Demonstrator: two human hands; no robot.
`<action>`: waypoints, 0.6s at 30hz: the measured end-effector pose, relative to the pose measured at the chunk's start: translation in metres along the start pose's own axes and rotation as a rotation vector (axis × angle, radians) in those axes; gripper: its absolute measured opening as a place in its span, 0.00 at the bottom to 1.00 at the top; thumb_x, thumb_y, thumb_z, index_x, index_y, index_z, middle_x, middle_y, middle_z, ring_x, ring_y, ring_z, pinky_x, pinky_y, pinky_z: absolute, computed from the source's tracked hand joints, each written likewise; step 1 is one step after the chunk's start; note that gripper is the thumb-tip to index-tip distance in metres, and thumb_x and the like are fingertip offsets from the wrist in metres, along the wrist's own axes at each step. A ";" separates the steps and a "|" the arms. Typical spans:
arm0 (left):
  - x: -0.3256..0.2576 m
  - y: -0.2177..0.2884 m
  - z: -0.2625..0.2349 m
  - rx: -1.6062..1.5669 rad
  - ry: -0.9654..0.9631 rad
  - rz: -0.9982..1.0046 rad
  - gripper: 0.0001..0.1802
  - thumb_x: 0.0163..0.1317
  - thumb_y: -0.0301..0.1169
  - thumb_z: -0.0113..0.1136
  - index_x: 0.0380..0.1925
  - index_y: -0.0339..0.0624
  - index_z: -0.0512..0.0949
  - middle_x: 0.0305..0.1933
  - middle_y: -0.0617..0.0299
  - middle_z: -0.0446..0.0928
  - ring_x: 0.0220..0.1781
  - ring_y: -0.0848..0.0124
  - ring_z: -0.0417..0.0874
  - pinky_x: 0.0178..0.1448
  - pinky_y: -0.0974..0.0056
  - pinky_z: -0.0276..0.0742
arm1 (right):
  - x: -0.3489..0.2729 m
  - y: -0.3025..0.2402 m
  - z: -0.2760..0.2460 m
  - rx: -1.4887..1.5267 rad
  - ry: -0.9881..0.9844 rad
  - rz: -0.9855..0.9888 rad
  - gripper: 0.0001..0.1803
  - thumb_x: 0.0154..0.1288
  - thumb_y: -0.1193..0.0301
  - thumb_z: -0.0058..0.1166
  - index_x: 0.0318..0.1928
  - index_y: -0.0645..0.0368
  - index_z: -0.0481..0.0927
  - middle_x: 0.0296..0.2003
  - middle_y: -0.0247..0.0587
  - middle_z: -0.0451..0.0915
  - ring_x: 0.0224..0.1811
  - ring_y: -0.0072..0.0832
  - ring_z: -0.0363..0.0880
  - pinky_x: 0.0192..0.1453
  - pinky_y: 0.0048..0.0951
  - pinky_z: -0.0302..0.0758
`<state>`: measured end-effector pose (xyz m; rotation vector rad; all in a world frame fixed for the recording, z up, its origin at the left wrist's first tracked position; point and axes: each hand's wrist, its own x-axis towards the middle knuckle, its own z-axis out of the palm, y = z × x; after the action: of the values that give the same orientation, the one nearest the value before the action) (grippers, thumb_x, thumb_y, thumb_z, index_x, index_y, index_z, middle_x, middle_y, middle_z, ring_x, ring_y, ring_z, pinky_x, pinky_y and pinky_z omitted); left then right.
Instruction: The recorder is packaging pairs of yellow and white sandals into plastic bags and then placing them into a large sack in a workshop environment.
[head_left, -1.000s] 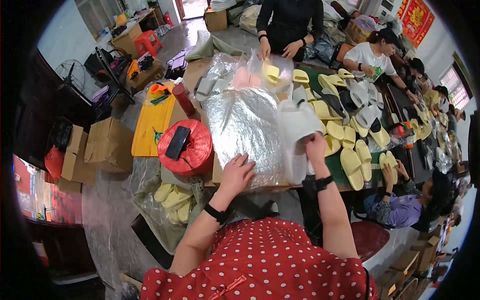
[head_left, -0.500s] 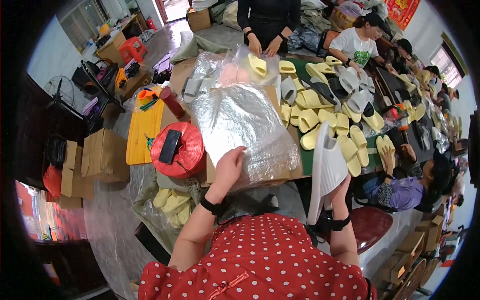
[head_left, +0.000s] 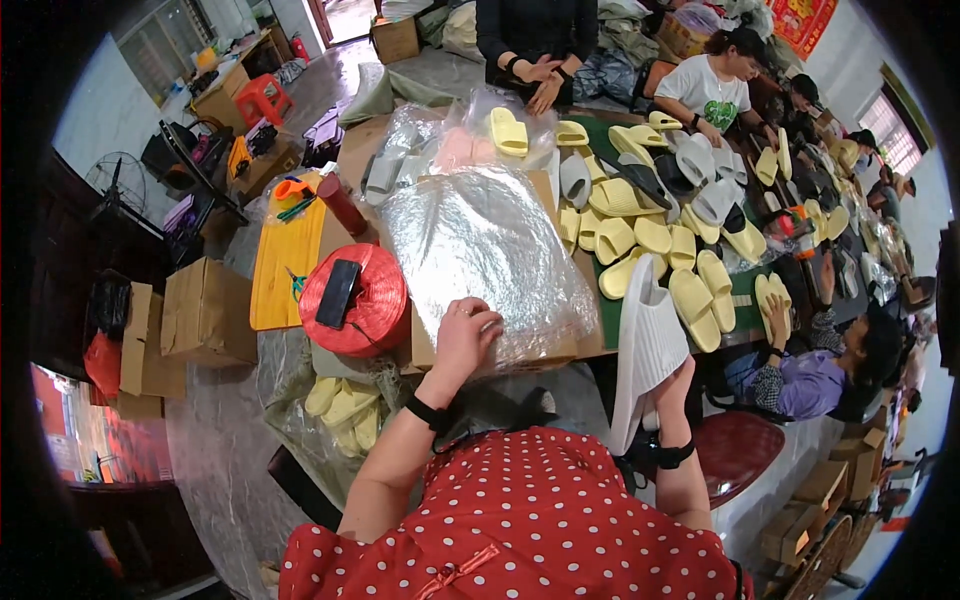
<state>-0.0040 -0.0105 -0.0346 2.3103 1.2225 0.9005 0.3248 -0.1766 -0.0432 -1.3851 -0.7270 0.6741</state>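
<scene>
Holding a white slipper point(head_left: 652, 345) at the near edge of the surface point(head_left: 746, 314), the right hand point(head_left: 673, 388) has its grip clamped on it. The left hand point(head_left: 465, 335) rests, curled, on a silver sheet point(head_left: 470, 225); whether its grip pinches the sheet cannot be determined. Leftward, a red twine roll point(head_left: 382, 312) carries a dark phone point(head_left: 337, 293). Farther right lie yellow slippers point(head_left: 690, 305).

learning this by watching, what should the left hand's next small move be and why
Probably lift the near edge of the shiny plastic film with the left hand: it sits near that edge, while the right hand holds the white slipper off to the side.
</scene>
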 end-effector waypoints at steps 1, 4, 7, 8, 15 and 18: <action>0.001 -0.001 0.001 0.000 0.000 0.000 0.10 0.49 0.34 0.71 0.32 0.45 0.85 0.42 0.58 0.79 0.48 0.56 0.76 0.52 0.55 0.74 | 0.000 0.002 -0.001 -0.070 -0.059 -0.070 0.20 0.69 0.76 0.51 0.59 0.69 0.70 0.53 0.43 0.78 0.58 0.31 0.76 0.61 0.35 0.75; 0.008 -0.005 0.002 -0.064 0.052 -0.075 0.09 0.49 0.34 0.71 0.30 0.44 0.85 0.38 0.57 0.79 0.44 0.56 0.77 0.50 0.55 0.75 | 0.001 -0.014 0.013 0.137 -0.087 0.051 0.19 0.68 0.77 0.51 0.58 0.69 0.72 0.52 0.40 0.79 0.56 0.28 0.77 0.60 0.31 0.74; 0.009 -0.015 0.008 -0.367 0.026 -0.461 0.08 0.53 0.34 0.68 0.30 0.42 0.86 0.32 0.53 0.81 0.38 0.59 0.81 0.45 0.58 0.75 | -0.006 -0.032 0.024 0.025 -0.163 -0.038 0.19 0.68 0.78 0.51 0.59 0.68 0.72 0.52 0.38 0.79 0.54 0.25 0.77 0.59 0.29 0.74; 0.014 -0.011 0.004 -0.368 0.022 -0.458 0.08 0.53 0.34 0.68 0.30 0.42 0.86 0.32 0.53 0.81 0.38 0.59 0.81 0.45 0.58 0.75 | -0.007 -0.035 0.024 0.024 -0.157 -0.038 0.19 0.68 0.78 0.51 0.59 0.68 0.72 0.52 0.38 0.79 0.54 0.25 0.77 0.59 0.29 0.74; 0.014 -0.024 0.008 -0.363 0.022 -0.473 0.16 0.66 0.39 0.56 0.37 0.36 0.84 0.32 0.52 0.83 0.35 0.64 0.82 0.42 0.62 0.75 | -0.015 -0.063 0.039 -0.175 -0.179 -0.119 0.21 0.63 0.79 0.54 0.58 0.65 0.76 0.50 0.44 0.81 0.55 0.29 0.79 0.57 0.29 0.74; 0.018 -0.022 0.007 -0.394 0.009 -0.476 0.17 0.69 0.39 0.53 0.40 0.35 0.82 0.31 0.54 0.82 0.34 0.66 0.82 0.41 0.61 0.74 | -0.012 -0.066 0.046 -0.723 -0.145 -0.491 0.18 0.54 0.79 0.59 0.48 0.61 0.80 0.42 0.52 0.82 0.50 0.46 0.81 0.51 0.38 0.76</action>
<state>-0.0048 0.0160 -0.0461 1.6177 1.3719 0.8783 0.2809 -0.1623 0.0239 -1.7122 -1.4614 0.1080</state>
